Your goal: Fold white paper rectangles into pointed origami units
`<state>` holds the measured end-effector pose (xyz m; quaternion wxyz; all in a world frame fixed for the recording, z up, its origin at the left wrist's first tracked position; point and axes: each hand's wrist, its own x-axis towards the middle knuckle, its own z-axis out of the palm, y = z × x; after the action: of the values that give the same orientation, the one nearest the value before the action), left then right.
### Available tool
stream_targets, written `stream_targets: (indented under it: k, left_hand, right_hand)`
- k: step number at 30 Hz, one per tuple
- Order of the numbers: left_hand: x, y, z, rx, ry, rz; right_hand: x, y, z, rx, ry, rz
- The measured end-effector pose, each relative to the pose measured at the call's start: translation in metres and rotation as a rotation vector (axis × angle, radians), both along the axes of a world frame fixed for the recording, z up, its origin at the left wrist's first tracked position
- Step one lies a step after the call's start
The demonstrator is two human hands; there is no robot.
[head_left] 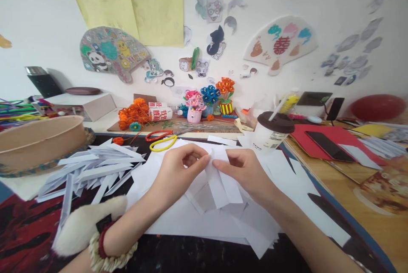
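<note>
Between both hands is a small creased piece of white paper, folded lengthwise. My left hand pinches its upper left edge between thumb and fingers. My right hand grips the upper right part, the thumb pressed on the front. Its lower end hangs free above a spread of loose white sheets. Left of my left forearm lies a heap of narrow folded paper strips. Scissors with yellow and red handles rest just beyond my left hand.
A lidded drink cup with a straw stands beyond my right hand. A round tan container is at left, near a white fluffy object. Craft flowers line the back. A phone lies on red card at right.
</note>
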<state>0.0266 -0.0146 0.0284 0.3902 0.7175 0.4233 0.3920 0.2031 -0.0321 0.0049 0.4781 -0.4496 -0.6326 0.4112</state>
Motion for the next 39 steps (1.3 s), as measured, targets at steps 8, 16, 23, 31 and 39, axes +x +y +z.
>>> stream_targets:
  k: [8, 16, 23, 31, 39]
  left_hand:
    - [0.000, -0.002, 0.003, -0.050, -0.091, -0.016]
    - [0.001, -0.002, 0.005, -0.061, -0.093, -0.027]
    - [0.000, -0.004, 0.007, -0.097, -0.147, -0.073]
    - [0.000, -0.002, 0.002, 0.028, -0.058, -0.056]
    - [-0.001, -0.003, -0.002, 0.237, 0.168, -0.056]
  right_hand:
    - [0.000, -0.001, 0.001, 0.026, -0.031, 0.044]
    - [0.001, -0.002, 0.002, -0.029, 0.003, 0.067]
    - [-0.001, -0.004, 0.006, -0.083, 0.044, 0.121]
    - [-0.002, -0.005, 0.008, -0.099, 0.093, 0.135]
    - [-0.001, -0.004, 0.007, -0.051, 0.056, 0.129]
